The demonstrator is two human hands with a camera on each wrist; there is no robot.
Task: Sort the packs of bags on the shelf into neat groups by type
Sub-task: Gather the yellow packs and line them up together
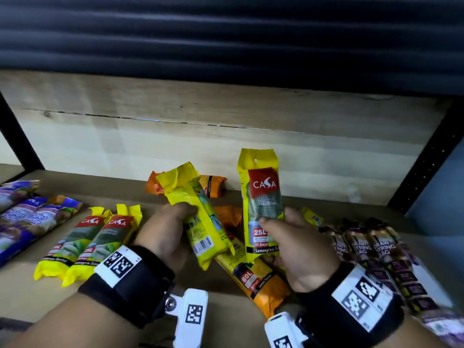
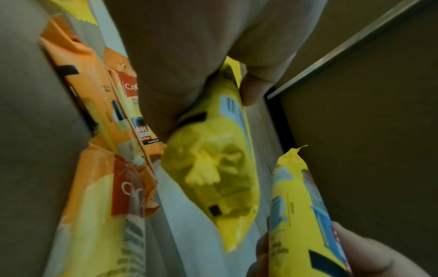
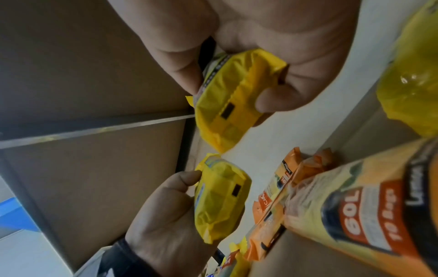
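Observation:
My left hand (image 1: 173, 227) grips a yellow pack (image 1: 200, 217) with its barcode side up, lifted above the shelf; the same yellow pack (image 2: 213, 165) fills the left wrist view. My right hand (image 1: 288, 237) holds a second yellow 25L Casa pack (image 1: 262, 197) upright, label facing me, seen end-on as a yellow pack (image 3: 239, 97) in the right wrist view. Two matching yellow packs (image 1: 85, 242) lie side by side on the shelf to the left. Orange 60L packs (image 1: 256, 277) lie under my hands, with more orange packs (image 1: 213, 187) behind.
Purple-blue packs (image 1: 22, 217) lie at the far left of the wooden shelf (image 1: 175, 287). Dark drawstring-bag packs (image 1: 376, 252) lie in a row at the right. Black shelf posts (image 1: 426, 156) stand at both sides, a pale board behind.

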